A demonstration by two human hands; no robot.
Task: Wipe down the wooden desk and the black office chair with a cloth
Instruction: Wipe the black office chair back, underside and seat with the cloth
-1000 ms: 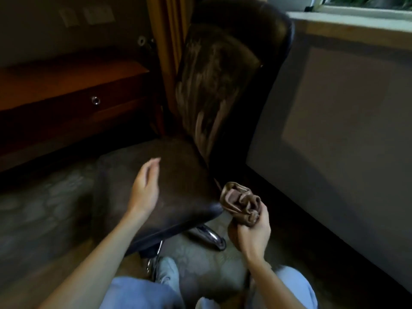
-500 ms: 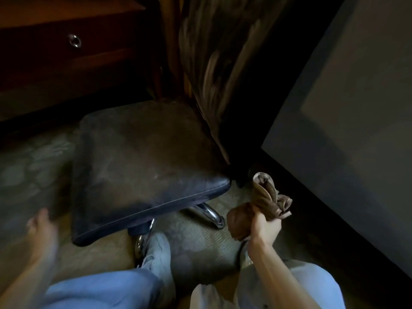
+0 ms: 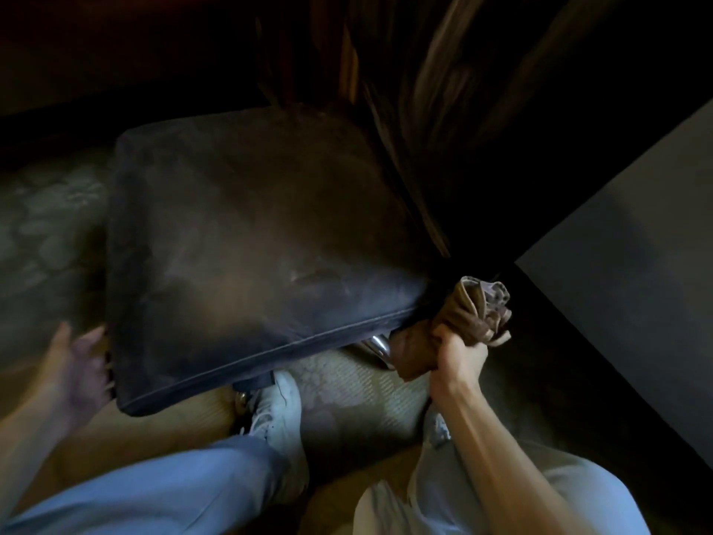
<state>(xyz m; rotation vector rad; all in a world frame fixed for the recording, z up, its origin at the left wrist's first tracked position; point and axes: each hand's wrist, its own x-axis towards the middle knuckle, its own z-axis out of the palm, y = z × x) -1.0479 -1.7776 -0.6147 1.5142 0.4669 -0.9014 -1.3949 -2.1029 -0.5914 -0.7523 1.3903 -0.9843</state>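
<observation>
Head view. The chair (image 3: 247, 241) filled the centre, its dusty black seat tilted, its backrest rising toward 1 o'clock. At 4 o'clock from the seat, the right hand (image 3: 457, 361) was clenched around a bunched brown cloth (image 3: 474, 314), just beside the seat's near right corner. At 8 o'clock, the left hand (image 3: 79, 364), blurred, lay with fingers spread at the seat's left edge; whether it touched could not be told. A white shoe (image 3: 279, 407) stood on patterned carpet (image 3: 359, 391) at 6 o'clock.

Right hand (image 3: 457, 355) fisted — left hand (image 3: 79, 366) open, blurred.
</observation>
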